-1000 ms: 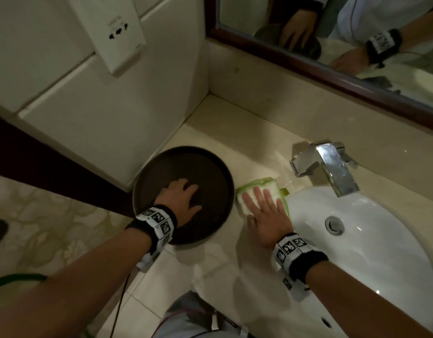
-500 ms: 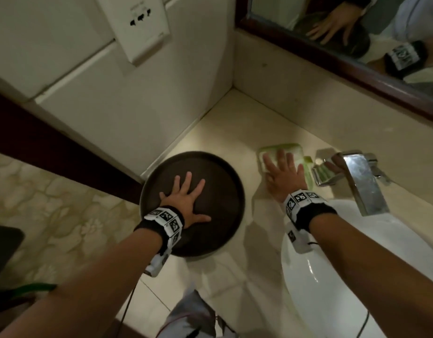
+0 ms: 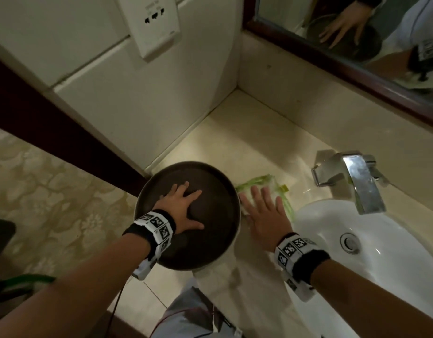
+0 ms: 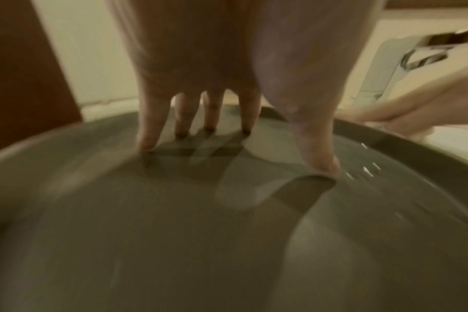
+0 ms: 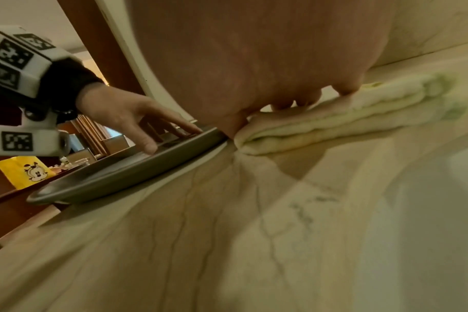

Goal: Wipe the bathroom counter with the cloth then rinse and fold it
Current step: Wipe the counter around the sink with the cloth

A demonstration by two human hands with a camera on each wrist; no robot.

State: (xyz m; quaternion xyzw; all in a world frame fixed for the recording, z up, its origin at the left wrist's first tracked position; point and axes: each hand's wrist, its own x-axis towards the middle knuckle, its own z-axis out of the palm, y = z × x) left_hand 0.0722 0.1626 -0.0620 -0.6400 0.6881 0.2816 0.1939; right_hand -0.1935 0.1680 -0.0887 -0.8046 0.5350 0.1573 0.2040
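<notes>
Marble-veined, the beige table [image 3: 254, 142] carried a folded cloth [image 3: 271, 186], pale with green edging, which lay flat between a round dark tray [image 3: 210, 186] and the white sink [image 3: 381, 252]. The right hand [image 3: 265, 215] lay palm down on the cloth, its fingers [image 3: 255, 193] straight and spread, pressing rather than gripping; in the right wrist view the fingertips rested on top of the cloth's [image 5: 334, 114] folded layers, and the cloth's near end was just beside the rim of the tray [image 5: 120, 175].

The left hand [image 3: 180, 208] lay flat inside the tray, fingers [image 4: 147, 126] splayed and thumb out to the side, holding nothing. The left wrist view showed the fingertips touching the tray's [image 4: 174, 232] grey floor, with a few bright specks, possibly drops of water, near the thumb. The tray's near edge overhung the front of the table.

A chrome tap [image 3: 357, 179] stood behind the sink, right of the cloth and apart from it. A white socket plate [image 3: 152, 23] hung on the tiled wall at the left, and a dark-framed mirror [image 3: 344, 69] above the table reflected a spread hand on the tray. Both wrists wore black bands [image 3: 301, 259] with white marker blocks. In the right wrist view a yellow bag [image 5: 24, 172] with a cartoon face showed beyond the tray.
</notes>
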